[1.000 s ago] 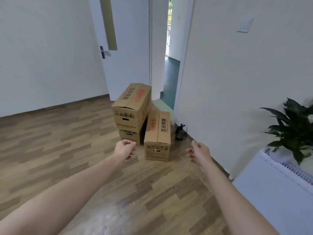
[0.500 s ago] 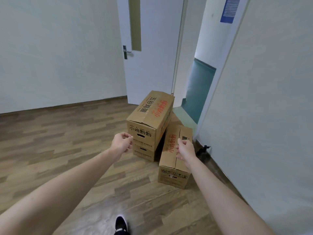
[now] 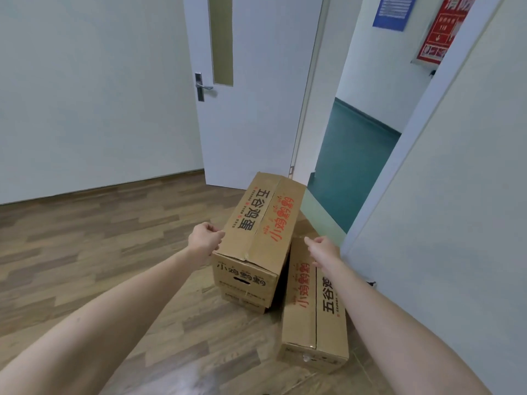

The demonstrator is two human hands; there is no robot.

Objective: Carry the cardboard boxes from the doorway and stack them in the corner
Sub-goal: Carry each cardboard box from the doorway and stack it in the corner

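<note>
Three printed cardboard boxes stand by the doorway. The top box (image 3: 262,223) rests on a lower box (image 3: 245,302), of which only the front edge shows. A third box (image 3: 313,315) lies on the floor to their right. My left hand (image 3: 204,240) is at the top box's left side, fingers curled, touching or nearly touching its edge. My right hand (image 3: 322,249) reaches over the far end of the third box, just right of the top box, fingers loosely apart. Neither hand grips anything.
A white door (image 3: 256,89) stands open behind the boxes, with the doorway (image 3: 350,163) to a green-floored corridor at the right. A white wall (image 3: 456,209) runs close along the right side. Wooden floor (image 3: 99,252) extends to the left.
I have come closer to the boxes. Both hands have moved forward, the left to the top box's left side, the right to the gap beside it.
</note>
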